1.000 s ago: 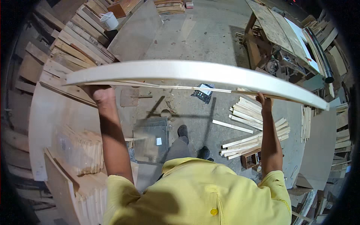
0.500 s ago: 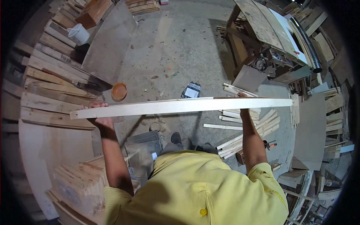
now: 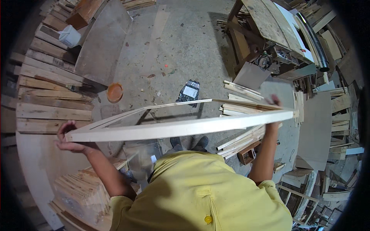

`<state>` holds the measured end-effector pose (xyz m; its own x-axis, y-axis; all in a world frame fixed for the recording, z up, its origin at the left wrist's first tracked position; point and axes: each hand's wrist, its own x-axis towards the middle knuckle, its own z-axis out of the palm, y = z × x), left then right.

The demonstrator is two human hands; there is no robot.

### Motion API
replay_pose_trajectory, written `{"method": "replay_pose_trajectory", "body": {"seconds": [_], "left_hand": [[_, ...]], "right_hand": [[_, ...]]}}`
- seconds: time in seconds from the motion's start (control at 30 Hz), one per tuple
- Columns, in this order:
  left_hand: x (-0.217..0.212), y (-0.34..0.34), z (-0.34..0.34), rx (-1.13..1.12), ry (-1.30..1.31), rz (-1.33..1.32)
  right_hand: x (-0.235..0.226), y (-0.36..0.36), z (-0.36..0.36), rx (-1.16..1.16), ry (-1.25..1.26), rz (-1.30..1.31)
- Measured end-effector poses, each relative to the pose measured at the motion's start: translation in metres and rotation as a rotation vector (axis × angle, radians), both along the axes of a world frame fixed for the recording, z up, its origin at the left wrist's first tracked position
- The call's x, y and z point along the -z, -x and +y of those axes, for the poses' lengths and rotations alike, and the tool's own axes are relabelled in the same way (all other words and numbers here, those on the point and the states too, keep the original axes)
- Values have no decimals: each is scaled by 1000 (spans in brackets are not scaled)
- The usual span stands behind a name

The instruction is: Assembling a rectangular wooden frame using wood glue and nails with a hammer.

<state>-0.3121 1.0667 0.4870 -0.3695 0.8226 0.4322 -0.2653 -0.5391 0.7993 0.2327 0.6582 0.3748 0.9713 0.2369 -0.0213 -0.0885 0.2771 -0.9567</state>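
A pale wooden frame made of joined slats is held across in front of my yellow shirt. Its near rail shows broadside, and thinner far slats slope in behind it. My left hand grips the left corner, fingers curled round the end of the rail. At the other end my right hand wraps the rail near the right corner; its fingers are somewhat blurred and partly hidden behind the wood.
Loose pale slats lie on the floor at right, with a small wooden box. Ahead are a black-wrapped package and an orange bowl. A workbench stands far right. Stacked boards line the left.
The frame has tilted, so its far slats and the gap between them now show. Both hands came nearer and spread wider apart. The right hand shifted to the right end.
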Motion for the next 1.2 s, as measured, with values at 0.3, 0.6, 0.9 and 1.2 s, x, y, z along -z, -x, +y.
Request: {"method": "replay_pose_trajectory", "body": {"seconds": [0.3,0.6,0.9,1.2], "left_hand": [[-29,6,-41,151,13,91],[-25,18,-48,415,58,121],[-19,25,-44,477,51,94],[-10,36,-36,482,25,165]], "right_hand": [[-171,72,-22,-261,333,-566],[-163,89,-9,-44,613,-618],[-163,94,-1,112,620,-762],[-153,95,4,213,521,-827]]}}
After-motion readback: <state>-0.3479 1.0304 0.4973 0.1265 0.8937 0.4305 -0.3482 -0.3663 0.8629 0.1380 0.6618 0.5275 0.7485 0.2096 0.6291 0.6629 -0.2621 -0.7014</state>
